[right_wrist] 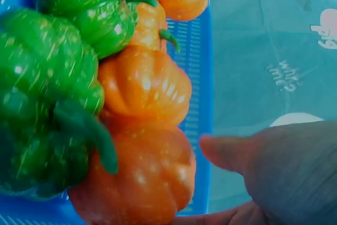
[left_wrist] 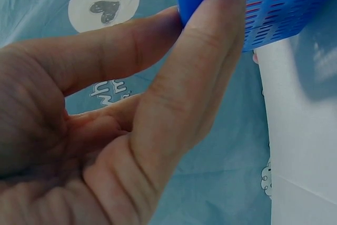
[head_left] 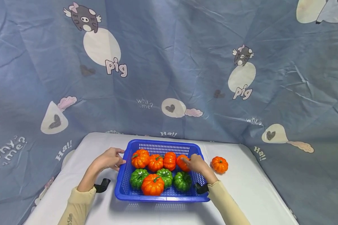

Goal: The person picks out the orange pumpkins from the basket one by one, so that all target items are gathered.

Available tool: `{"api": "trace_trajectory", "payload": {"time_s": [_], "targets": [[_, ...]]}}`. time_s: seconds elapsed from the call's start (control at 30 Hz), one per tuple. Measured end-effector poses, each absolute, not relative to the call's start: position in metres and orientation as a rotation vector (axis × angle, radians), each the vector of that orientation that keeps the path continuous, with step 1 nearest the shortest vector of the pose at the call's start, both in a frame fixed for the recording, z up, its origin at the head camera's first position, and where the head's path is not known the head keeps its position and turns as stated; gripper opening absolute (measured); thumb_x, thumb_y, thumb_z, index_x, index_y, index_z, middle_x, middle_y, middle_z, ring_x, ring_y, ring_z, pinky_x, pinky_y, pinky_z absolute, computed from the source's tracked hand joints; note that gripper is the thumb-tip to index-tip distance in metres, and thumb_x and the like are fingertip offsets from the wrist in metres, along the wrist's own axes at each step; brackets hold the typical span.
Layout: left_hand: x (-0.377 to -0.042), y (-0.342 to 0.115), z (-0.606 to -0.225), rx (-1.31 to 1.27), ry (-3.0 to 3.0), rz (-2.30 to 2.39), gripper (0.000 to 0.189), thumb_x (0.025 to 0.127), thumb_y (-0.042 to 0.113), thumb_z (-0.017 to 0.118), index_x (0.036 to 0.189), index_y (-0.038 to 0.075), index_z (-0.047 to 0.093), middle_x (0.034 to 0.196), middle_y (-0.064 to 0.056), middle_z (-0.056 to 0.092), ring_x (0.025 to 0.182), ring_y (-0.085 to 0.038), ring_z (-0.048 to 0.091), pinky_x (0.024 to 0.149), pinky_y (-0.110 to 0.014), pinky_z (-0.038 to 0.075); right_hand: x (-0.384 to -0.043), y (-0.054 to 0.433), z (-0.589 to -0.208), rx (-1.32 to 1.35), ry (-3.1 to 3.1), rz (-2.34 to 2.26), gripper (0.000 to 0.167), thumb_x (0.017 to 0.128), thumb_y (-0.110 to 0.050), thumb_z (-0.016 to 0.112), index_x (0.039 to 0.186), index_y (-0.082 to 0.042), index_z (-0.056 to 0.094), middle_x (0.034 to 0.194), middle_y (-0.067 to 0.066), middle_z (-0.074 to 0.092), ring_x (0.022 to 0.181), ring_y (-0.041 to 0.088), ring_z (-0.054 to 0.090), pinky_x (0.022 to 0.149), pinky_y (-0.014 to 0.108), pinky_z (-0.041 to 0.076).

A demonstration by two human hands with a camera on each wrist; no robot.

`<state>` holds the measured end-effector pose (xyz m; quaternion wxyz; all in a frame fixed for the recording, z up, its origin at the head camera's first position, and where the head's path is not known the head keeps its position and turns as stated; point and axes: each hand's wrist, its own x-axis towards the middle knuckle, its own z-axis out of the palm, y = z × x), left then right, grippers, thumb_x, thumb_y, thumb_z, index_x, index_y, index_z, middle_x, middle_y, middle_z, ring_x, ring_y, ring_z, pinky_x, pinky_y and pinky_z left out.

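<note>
A blue plastic basket (head_left: 166,198) holds several small orange pumpkins (head_left: 152,185) and three green pumpkins (head_left: 182,181). At its left rim is my left hand (head_left: 110,158); in the left wrist view its fingertips pinch the rim of the basket (left_wrist: 274,9). My right hand (head_left: 198,163) reaches over the right side, beside the orange pumpkin (head_left: 182,163) in the back right corner. In the right wrist view the thumb stands apart from that orange pumpkin (right_wrist: 145,177), while another finger lies low against it. Part of this pumpkin is hidden by the hand in the head view.
One orange pumpkin (head_left: 219,165) lies on the white table (head_left: 242,187), right of the basket. A blue printed cloth (head_left: 169,78) hangs behind and around the table. Black wrist straps (head_left: 102,185) show at both cuffs.
</note>
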<state>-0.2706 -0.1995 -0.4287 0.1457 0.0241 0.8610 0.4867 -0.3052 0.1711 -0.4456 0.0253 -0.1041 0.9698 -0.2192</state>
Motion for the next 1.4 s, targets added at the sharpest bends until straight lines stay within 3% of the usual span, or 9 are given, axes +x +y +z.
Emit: {"api": "trace_trajectory", "payload": {"time_s": [0.27, 0.5, 0.8, 0.93, 1.1, 1.4], "targets": [[-0.271, -0.199, -0.43, 0.037, 2.485, 1.402, 0.058, 0.086, -0.002, 0.061, 0.137, -0.017, 0.037, 0.089, -0.018, 0.062, 0.069, -0.019, 0.063, 0.064, -0.035, 0.061, -0.311, 0.17, -0.449, -0.221, 2.999, -0.772, 0.052, 0.09, -0.037, 0.064, 0.052, -0.012, 0.039, 0.053, 0.0, 0.036, 0.046, 0.018, 0.042, 0.044, 0.028, 0.035], [-0.271, -0.199, -0.431, 0.035, 2.468, 1.415, 0.058, 0.086, -0.003, 0.061, 0.137, -0.017, 0.036, 0.089, -0.018, 0.062, 0.07, -0.019, 0.063, 0.064, -0.035, 0.061, -0.311, 0.165, -0.458, -0.122, 2.981, -0.777, 0.043, 0.088, -0.043, 0.066, 0.077, -0.005, 0.048, 0.067, 0.003, 0.043, 0.06, 0.019, 0.047, 0.052, 0.028, 0.037], [-0.271, -0.2, -0.429, 0.067, 2.481, 1.414, 0.058, 0.086, -0.003, 0.061, 0.136, -0.018, 0.035, 0.088, -0.017, 0.062, 0.068, -0.018, 0.061, 0.063, -0.036, 0.06, -0.312, 0.168, -0.46, -0.149, 2.948, -0.946, 0.049, 0.076, -0.036, 0.078, 0.063, -0.015, 0.036, 0.059, -0.003, 0.032, 0.051, 0.014, 0.034, 0.047, 0.024, 0.028], [-0.271, -0.201, -0.428, 0.078, 2.472, 1.419, 0.059, 0.086, -0.003, 0.06, 0.136, -0.019, 0.034, 0.088, -0.017, 0.062, 0.067, -0.017, 0.061, 0.064, -0.036, 0.06, -0.311, 0.167, -0.459, -0.137, 2.944, -0.952, 0.044, 0.07, -0.037, 0.082, 0.065, -0.011, 0.046, 0.062, -0.001, 0.042, 0.055, 0.015, 0.041, 0.049, 0.025, 0.034], [-0.271, -0.201, -0.428, 0.091, 2.463, 1.439, 0.06, 0.084, -0.005, 0.059, 0.136, -0.02, 0.034, 0.085, -0.016, 0.063, 0.064, -0.016, 0.061, 0.062, -0.035, 0.06, -0.31, 0.166, -0.455, -0.162, 2.946, -0.962, 0.044, 0.066, -0.038, 0.084, 0.079, -0.002, 0.062, 0.07, 0.004, 0.059, 0.06, 0.017, 0.052, 0.054, 0.026, 0.045], [-0.27, -0.201, -0.433, 0.086, 2.439, 1.464, 0.059, 0.084, -0.005, 0.06, 0.135, -0.02, 0.034, 0.084, -0.016, 0.063, 0.063, -0.016, 0.061, 0.062, -0.035, 0.06, -0.307, 0.173, -0.455, -0.208, 2.942, -0.993, 0.047, 0.068, -0.037, 0.083, 0.09, 0.0, 0.065, 0.076, 0.006, 0.063, 0.063, 0.017, 0.055, 0.057, 0.027, 0.048]]}}
